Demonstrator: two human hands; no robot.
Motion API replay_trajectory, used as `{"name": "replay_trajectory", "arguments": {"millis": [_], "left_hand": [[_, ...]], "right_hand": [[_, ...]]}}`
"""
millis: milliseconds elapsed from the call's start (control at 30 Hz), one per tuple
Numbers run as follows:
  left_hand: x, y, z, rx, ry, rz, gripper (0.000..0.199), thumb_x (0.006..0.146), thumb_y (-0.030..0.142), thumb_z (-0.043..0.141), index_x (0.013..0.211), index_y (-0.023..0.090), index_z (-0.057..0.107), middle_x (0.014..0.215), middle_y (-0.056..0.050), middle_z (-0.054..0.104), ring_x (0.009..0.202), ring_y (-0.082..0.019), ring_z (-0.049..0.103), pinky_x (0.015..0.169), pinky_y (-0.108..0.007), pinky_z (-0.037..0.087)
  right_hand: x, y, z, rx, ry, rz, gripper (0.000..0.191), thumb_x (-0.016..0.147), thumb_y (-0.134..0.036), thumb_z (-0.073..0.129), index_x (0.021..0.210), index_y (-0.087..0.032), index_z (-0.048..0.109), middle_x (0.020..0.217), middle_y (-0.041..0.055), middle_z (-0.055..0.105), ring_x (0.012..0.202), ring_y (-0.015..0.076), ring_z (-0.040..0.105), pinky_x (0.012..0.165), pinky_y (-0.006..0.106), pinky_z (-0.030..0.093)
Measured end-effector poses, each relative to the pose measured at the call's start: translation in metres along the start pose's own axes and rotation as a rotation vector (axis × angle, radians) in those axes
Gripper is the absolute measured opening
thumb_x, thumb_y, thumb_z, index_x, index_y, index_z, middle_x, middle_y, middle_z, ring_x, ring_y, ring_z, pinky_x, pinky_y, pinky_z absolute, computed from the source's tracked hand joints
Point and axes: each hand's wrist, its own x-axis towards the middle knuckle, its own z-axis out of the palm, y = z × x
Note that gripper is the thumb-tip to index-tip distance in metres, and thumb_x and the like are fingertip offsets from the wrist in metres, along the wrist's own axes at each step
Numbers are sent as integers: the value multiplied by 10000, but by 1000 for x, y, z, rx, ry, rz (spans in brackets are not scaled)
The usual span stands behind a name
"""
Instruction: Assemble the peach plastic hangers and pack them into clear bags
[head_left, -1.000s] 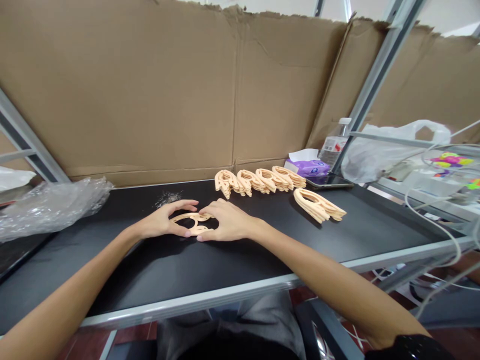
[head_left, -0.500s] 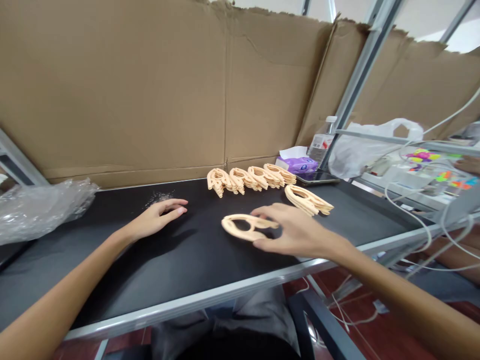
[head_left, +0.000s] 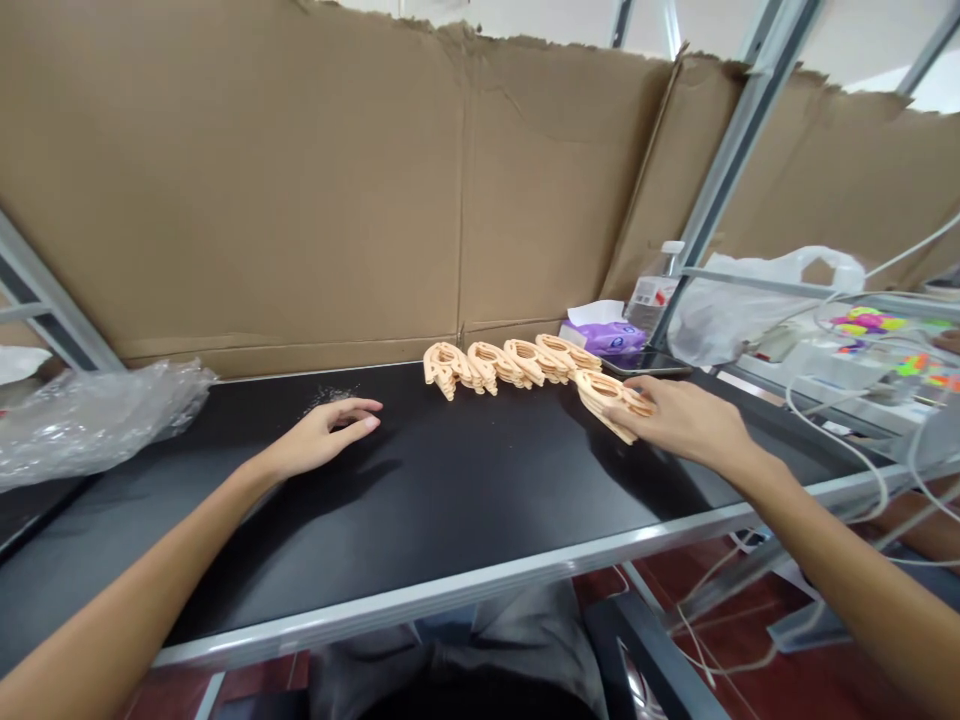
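Observation:
My right hand point(head_left: 679, 420) grips a beige plastic piece point(head_left: 606, 386) by its pronged end; it has an oval loop and looks like a folded travel hanger. This hanger lies over the front stack of similar hangers point(head_left: 611, 428), and my fingers hide part of both. Behind and to the left, more beige hangers point(head_left: 491, 366) stand in several overlapping stacks in a row. My left hand point(head_left: 319, 438) rests on the black tabletop point(head_left: 465, 500), holding nothing, thumb and fingers apart. Small pale crumbs point(head_left: 330, 393) lie just beyond it.
Clear plastic wrap point(head_left: 105, 415) lies at left. Behind the right end are a purple tissue pack point(head_left: 607, 335), a dark phone point(head_left: 649, 363) and a bottle point(head_left: 651, 300). A cardboard wall point(head_left: 300, 200) closes the back. White cables point(head_left: 832, 430) hang at right beside a metal post point(head_left: 739, 160).
My right hand has carried the hanger rightward and away from me, from mid-table onto the front stack. The left hand stays where it was; the view has shifted slightly.

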Motion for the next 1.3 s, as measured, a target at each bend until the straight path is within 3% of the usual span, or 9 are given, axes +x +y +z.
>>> {"name": "replay_trajectory", "arguments": {"millis": [133,233,400,533,600,900,1100,1200,1300], "left_hand": [[0,-8,-28,387,369,23,384,772,539,643,1012,252,725,1031,-66,747,1028,-300,663,970,-411,473],[-10,-21,-63,659,649,-28,397,793,441,620,1088,180,665,1212,-144,657,1241,-396,487,1083,-558,308],[-40,-47,-112,865,852,-363,752,749,484,635,1313,21,453,1481,-314,358,1379,-507,257,1078,-682,146],[-48,-58,-127,879,643,-746,795,813,538,514,1335,-51,396,1378,-398,450,1320,-518,380,1045,-668,177],[-45,-59,-129,901,508,-792,739,829,523,485,1324,-23,426,1305,-377,538,1235,-525,475,1011,-664,206],[-31,-34,-115,991,468,-565,516,748,363,584,1199,122,656,1057,-187,719,1072,-411,618,1003,-527,309],[-26,-9,-93,913,576,-308,461,862,376,484,1243,152,615,1183,-133,694,1103,-362,614,917,-449,438],[-20,2,-71,851,469,-129,361,845,368,522,1140,210,657,1135,-53,717,1063,-284,642,895,-347,455],[-15,7,-51,794,221,-30,179,718,405,661,819,262,700,895,-13,748,888,-272,682,758,-311,467]], "right_hand": [[-1,-5,-1,-45,134,-57,569,852,-627,495,1163,-186,676,1027,179,721,968,371,645,750,439,458],[-5,-19,-4,-5,266,-148,502,874,-583,495,1116,-187,685,1087,155,711,1025,372,611,832,471,457],[-11,-60,-2,109,304,-341,397,880,-489,547,1075,-170,678,1095,134,704,1034,327,598,902,454,455],[-15,-93,0,187,270,-484,366,892,-448,575,1090,-156,670,1087,130,700,1038,302,603,928,447,458],[-17,-109,1,225,265,-535,344,894,-422,589,1100,-158,668,1094,122,696,1045,299,601,920,447,466],[-19,-160,5,337,207,-671,272,886,-335,626,1084,-155,674,1116,122,685,1045,286,601,899,437,477],[-25,-163,15,372,130,-685,222,905,-306,605,1046,-153,682,1067,123,688,1025,266,601,897,422,465],[-26,-163,17,390,99,-679,198,917,-296,588,1022,-159,686,1042,114,694,1002,257,607,885,415,466],[-26,-164,18,401,69,-678,180,923,-281,576,997,-163,691,1024,106,699,992,249,610,885,406,467]]}}
